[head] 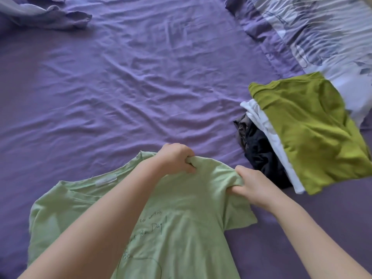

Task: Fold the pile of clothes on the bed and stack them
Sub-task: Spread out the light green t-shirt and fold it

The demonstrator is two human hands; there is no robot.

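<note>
A pale green T-shirt [187, 222] with black handwriting printed on its front lies on the purple bed sheet [120, 87] right in front of me. My left hand [177, 158] grips a bunched fold of its fabric near the shoulder. Just to the right, my right hand [253, 184] pinches the same shirt by the sleeve. Further right sits a stack of folded clothes: an olive-green garment [310, 133] on top, a white one [267, 131] under it and a dark one [259, 154] at the bottom.
A patterned white and blue-grey duvet [322, 33] is heaped at the upper right, touching the stack. A crumpled lilac cloth [50, 15] lies at the upper left. Wrinkled purple sheet fills the middle of the bed.
</note>
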